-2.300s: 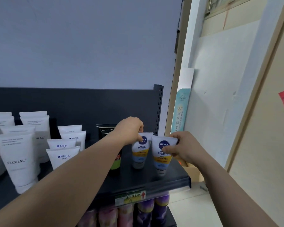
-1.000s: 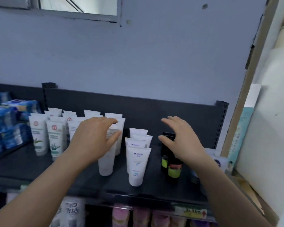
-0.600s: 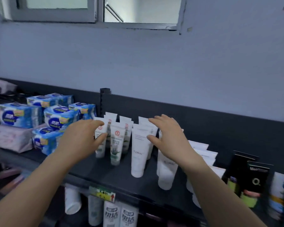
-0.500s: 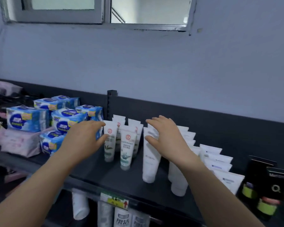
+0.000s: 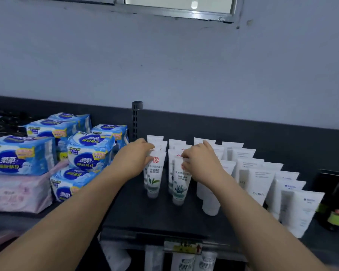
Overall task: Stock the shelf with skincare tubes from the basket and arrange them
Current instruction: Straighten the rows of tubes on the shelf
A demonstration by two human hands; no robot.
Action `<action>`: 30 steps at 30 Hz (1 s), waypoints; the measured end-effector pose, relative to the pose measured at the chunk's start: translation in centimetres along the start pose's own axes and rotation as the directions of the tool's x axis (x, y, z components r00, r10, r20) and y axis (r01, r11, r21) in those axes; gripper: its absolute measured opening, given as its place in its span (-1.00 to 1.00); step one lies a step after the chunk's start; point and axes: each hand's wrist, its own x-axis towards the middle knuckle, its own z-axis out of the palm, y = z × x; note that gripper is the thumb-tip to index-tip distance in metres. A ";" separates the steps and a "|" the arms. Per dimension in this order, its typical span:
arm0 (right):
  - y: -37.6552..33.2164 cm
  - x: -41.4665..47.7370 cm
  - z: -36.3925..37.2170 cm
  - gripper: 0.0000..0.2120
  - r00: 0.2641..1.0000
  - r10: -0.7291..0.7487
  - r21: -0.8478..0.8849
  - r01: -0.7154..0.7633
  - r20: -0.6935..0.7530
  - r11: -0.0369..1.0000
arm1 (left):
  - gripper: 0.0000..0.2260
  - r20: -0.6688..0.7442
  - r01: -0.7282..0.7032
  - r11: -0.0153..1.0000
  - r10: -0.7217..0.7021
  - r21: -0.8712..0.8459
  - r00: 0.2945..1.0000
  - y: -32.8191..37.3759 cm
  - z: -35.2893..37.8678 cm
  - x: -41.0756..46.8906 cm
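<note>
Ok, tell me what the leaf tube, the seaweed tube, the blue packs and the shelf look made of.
Leaf tube and seaweed tube: probably soft plastic, matte white, with flat crimped tops. Blue packs: thin glossy plastic film, wrinkled and catching the light. Shelf: likely painted metal, flat matte black, with a slotted upright behind it.

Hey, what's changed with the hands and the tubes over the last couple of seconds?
Both hands let go of two blue-logo tubes at the right end of the shelf and moved left along it. Now the left hand grips the front leaf tube and the right hand grips the seaweed tube beside it. The blue packs stayed put.
</note>
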 end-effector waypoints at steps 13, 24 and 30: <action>-1.3 -2.1 -1.9 -0.83 0.999 0.047 0.268 -0.046 0.001 0.962 | -0.86 0.009 -0.049 0.960 0.053 -0.276 0.999 -2.6 -1.9 -2.6; -2.3 -3.7 -2.4 -0.88 0.982 0.073 0.395 -0.138 0.177 0.908 | -0.89 0.058 -0.081 0.965 0.099 -0.251 0.993 -2.6 -1.9 -3.8; -1.9 -3.3 -3.1 -0.92 0.972 0.048 0.445 -0.148 0.229 0.883 | -0.92 0.112 -0.080 0.955 0.116 -0.287 0.987 -2.9 -2.0 -3.6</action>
